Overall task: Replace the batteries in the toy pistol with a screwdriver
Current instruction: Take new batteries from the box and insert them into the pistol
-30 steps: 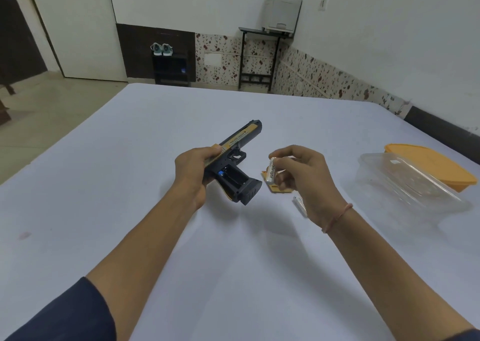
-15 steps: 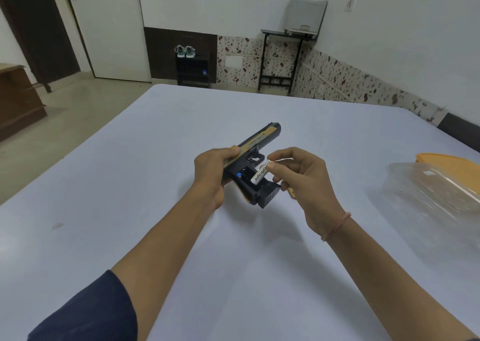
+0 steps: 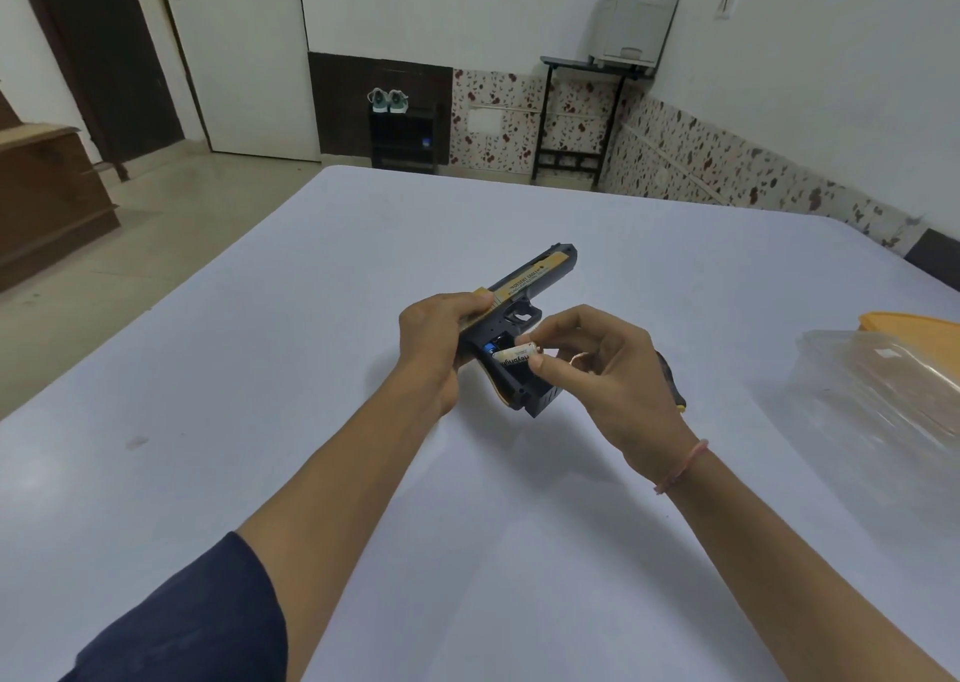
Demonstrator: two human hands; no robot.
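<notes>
Gripping the toy pistol (image 3: 524,297) around the rear of its slide, the left hand (image 3: 436,338) has its fingers curled over the top and holds the toy above the white table (image 3: 311,369). The barrel points away and to the right, and the grip slants down toward the person. The side of the grip is open, and 1 blue battery (image 3: 488,349) shows inside the compartment.

The right hand (image 3: 608,369) pinches 1 white battery (image 3: 514,356) between thumb and forefinger, with the other fingers loosely bent behind. The battery lies nearly level across the open compartment, its left end just beside the blue cell. Whether it is seated in the slot cannot be told.

Behind the right hand a dark handle with a yellow end lies on the table, mostly hidden; it looks like the screwdriver (image 3: 670,382). A thin pink thread (image 3: 680,466) circles the right wrist, and a navy sleeve (image 3: 182,624) covers the left upper arm.

At the right edge of the table stands a clear plastic container (image 3: 883,395), with an orange lid (image 3: 914,328) just behind it, both well apart from the 2 hands.
</notes>
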